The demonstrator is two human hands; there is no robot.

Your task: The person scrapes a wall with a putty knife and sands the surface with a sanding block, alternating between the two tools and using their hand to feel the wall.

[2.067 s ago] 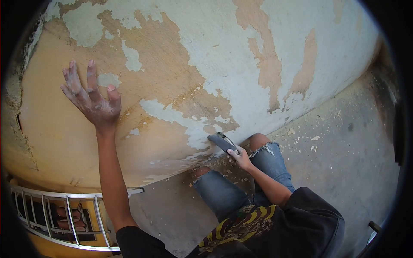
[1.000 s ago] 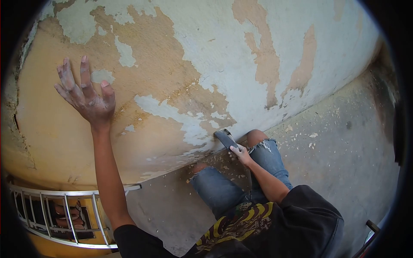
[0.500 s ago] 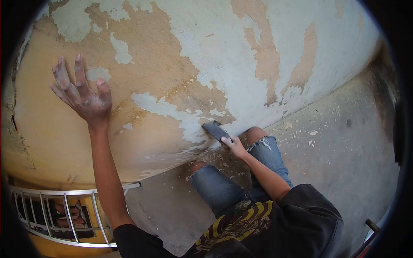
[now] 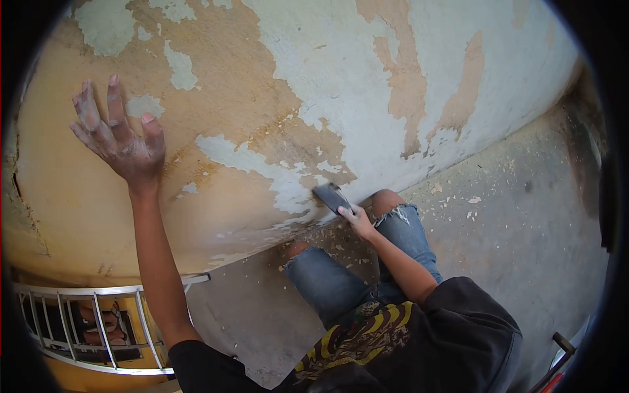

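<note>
My left hand [image 4: 126, 147] rests against the wall [image 4: 223, 72] with its fingers spread and holds nothing; pale dust coats the fingers. Low on the wall, my right hand [image 4: 357, 221] is closed round a flat, dark scraper [image 4: 331, 198]. Its far end meets the wall at a ragged border between pale paint and exposed tan plaster. The edge against the wall is blurred. Large tan patches and leftover pale flakes cover the surface around both hands.
An aluminium ladder [image 4: 98, 327] lies at the lower left, with a person partly visible behind its rungs. Paint chips are scattered over the grey concrete floor [image 4: 504, 223]. My bent knees, in torn jeans [image 4: 403, 232], are close to the wall's base. A dark bar [image 4: 560, 350] stands at the lower right.
The scraper in my right hand has shifted slightly to the right along the wall. My left hand keeps its place on the wall, while the view has moved a little.
</note>
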